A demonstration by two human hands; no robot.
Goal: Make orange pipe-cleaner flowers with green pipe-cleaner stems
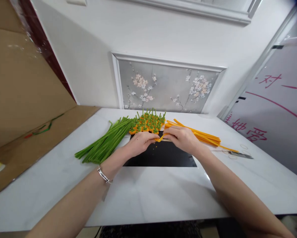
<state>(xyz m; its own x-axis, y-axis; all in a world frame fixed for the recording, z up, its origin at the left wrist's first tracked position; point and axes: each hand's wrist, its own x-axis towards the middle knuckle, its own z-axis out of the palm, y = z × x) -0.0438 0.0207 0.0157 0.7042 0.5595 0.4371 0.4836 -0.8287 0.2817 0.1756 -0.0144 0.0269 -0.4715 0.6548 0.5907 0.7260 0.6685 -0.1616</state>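
Note:
My left hand (143,141) and my right hand (182,136) meet above a black mat (160,157), fingers closed in a pinch. Between them runs an orange pipe cleaner (161,137), held at both sides and bent in the middle. A thin pale stick (166,140) shows just under my right fingers; how it is gripped is hidden. Right behind the hands stands a cluster of orange pieces with green stems (148,123). Green pipe cleaners (106,142) lie in a bundle left of my left hand. Orange pipe cleaners (205,136) lie behind and right of my right hand.
Scissors (240,154) and several thin rubber bands (244,146) lie at the right of the white table (148,195). Cardboard (26,152) borders the left side. A wall with a flower panel (165,86) closes off the back, and a whiteboard (274,109) the right.

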